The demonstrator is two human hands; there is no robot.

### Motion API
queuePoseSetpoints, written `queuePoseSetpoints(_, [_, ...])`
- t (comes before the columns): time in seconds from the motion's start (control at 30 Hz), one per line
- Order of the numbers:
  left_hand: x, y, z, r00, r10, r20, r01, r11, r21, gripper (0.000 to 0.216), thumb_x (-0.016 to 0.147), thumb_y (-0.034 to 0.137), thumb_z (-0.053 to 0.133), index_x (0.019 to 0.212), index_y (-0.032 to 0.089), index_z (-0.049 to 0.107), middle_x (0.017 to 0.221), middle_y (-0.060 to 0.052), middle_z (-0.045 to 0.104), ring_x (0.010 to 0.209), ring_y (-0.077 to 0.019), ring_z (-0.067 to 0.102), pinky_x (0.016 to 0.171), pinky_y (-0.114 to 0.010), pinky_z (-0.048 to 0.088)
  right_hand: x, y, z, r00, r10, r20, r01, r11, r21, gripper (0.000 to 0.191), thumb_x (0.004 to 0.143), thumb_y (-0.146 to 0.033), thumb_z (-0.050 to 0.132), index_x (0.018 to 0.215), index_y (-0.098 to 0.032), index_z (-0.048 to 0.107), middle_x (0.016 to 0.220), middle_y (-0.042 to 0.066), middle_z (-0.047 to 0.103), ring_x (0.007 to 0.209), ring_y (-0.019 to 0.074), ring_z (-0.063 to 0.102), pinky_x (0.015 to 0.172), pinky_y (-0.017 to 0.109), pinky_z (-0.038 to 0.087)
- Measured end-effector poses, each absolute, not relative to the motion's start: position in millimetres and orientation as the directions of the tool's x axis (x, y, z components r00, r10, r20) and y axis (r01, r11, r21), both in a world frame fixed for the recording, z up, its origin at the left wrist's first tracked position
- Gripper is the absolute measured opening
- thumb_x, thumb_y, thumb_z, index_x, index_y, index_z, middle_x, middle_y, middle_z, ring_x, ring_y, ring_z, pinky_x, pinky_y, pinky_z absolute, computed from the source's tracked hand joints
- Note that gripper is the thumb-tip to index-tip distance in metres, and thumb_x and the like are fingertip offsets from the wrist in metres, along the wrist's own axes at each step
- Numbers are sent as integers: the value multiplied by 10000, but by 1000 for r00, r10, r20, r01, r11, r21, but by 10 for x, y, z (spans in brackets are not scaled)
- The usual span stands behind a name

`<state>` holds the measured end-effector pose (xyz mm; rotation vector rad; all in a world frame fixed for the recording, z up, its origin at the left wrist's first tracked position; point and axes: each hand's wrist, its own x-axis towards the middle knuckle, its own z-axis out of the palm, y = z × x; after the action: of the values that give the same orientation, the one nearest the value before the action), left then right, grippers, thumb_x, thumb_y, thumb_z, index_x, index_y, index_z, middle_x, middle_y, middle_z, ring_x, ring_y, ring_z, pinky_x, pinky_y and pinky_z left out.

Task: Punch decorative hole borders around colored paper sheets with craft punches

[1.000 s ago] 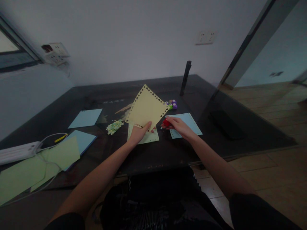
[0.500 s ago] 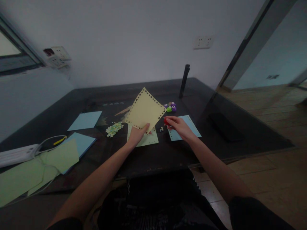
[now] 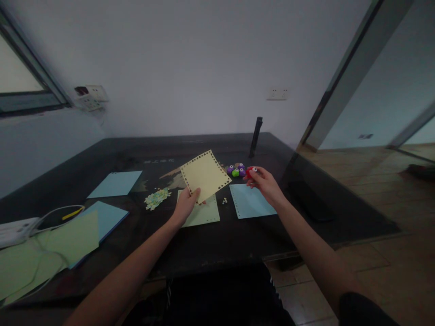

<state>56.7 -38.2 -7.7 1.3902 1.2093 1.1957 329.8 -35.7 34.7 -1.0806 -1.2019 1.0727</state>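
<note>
My left hand (image 3: pixel 186 203) is closed on the lower corner of a pale yellow sheet of paper (image 3: pixel 205 175), its edges lined with small punched shapes. Beneath that sheet, a pale green sheet (image 3: pixel 208 214) lies on the table. My right hand (image 3: pixel 266 183) grips a small red paper punch (image 3: pixel 251 171) with a white button, held above a blue sheet (image 3: pixel 251 204) that has holes along its left edge. Purple and green punches (image 3: pixel 235 170) sit in a cluster just left of the red one. A few tiny paper bits (image 3: pixel 224 201) lie between the sheets.
A pile of paper confetti (image 3: pixel 157 198) lies left of centre. Blue paper (image 3: pixel 115 184), a stack of green sheets (image 3: pixel 79 233), a yellow pen (image 3: pixel 72 213) and a white power strip with cables (image 3: pixel 16 232) occupy the left side. A black upright stick (image 3: pixel 255 137) stands at the back.
My right hand has moved right and up with the red punch, away from the yellow sheet. The yellow sheet has been lowered and turned in my left hand. The camera view has tilted up.
</note>
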Motion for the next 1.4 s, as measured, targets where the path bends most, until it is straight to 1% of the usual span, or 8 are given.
queuePoseSetpoints(0.17, [561, -312, -189, 61, 987, 150, 109, -156, 982, 449, 715, 422, 624, 1029, 101, 635, 1031, -126, 690, 931, -267, 638, 824, -378, 492, 3647, 219, 159, 220, 958, 183, 300, 112, -947, 303, 790, -458, 546, 893, -174, 530, 776, 49, 661, 560, 128, 583, 505, 231, 402])
queuePoseSetpoints(0.33, [558, -326, -167, 113, 986, 122, 142, -138, 980, 451, 713, 435, 633, 1023, 108, 644, 1027, -121, 692, 915, -263, 642, 799, -379, 501, 3750, 600, -90, 214, 938, 272, 801, -10, -599, 252, 829, -358, 516, 832, -139, 641, 859, 103, 673, 795, 190, 610, 688, 269, 418])
queuePoseSetpoints(0.5, [569, -347, -127, 119, 983, 140, 124, -155, 980, 438, 716, 431, 638, 996, 95, 651, 1004, -127, 696, 884, -245, 645, 768, -354, 506, 3721, 709, -209, 183, 949, 256, 926, -79, -369, 292, 843, -358, 522, 922, -123, 676, 971, 150, 635, 910, 219, 585, 769, 286, 403])
queuePoseSetpoints(0.67, [569, -343, -134, 126, 981, 150, 135, -167, 977, 431, 719, 438, 641, 991, 104, 657, 1012, -123, 696, 866, -234, 649, 771, -348, 506, 3691, 730, -248, 188, 949, 255, 944, -102, -314, 323, 853, -376, 506, 979, -130, 674, 1004, 154, 592, 929, 232, 557, 777, 305, 403])
queuePoseSetpoints(0.83, [559, -335, -152, 132, 978, 162, 113, -178, 978, 452, 716, 453, 648, 996, 98, 651, 1016, -126, 694, 884, -240, 649, 778, -348, 508, 3687, 667, -206, 211, 916, 341, 925, -74, -373, 325, 826, -384, 531, 987, -138, 668, 1029, 162, 579, 985, 264, 515, 821, 351, 395])
queuePoseSetpoints(0.97, [567, -334, -168, 163, 975, 149, 98, -167, 981, 457, 718, 449, 648, 1018, 103, 645, 1008, -118, 698, 873, -237, 655, 788, -351, 509, 3564, 506, -39, 135, 884, 449, 852, 128, -507, 311, 826, -387, 515, 943, -137, 659, 967, 143, 621, 942, 256, 538, 829, 367, 402])
queuePoseSetpoints(1.13, [584, -344, -166, 180, 975, 128, 121, -151, 981, 439, 724, 421, 643, 1018, 95, 644, 1024, -129, 692, 879, -234, 655, 788, -356, 513, 3188, 163, 118, -119, 979, 165, 386, 199, -901, 411, 832, -519, 445, 872, -157, 635, 785, 75, 657, 675, 172, 591, 631, 298, 451])
queuePoseSetpoints(1.4, [595, -379, -81, 207, 971, 118, 106, -142, 984, 350, 722, 430, 632, 897, 128, 657, 814, -67, 703, 704, -178, 639, 637, -278, 508, 3065, -12, 97, -122, 990, 74, 167, 94, -981, 219, 653, -366, 696, 685, -165, 616, 669, 28, 630, 623, 146, 570, 604, 290, 456])
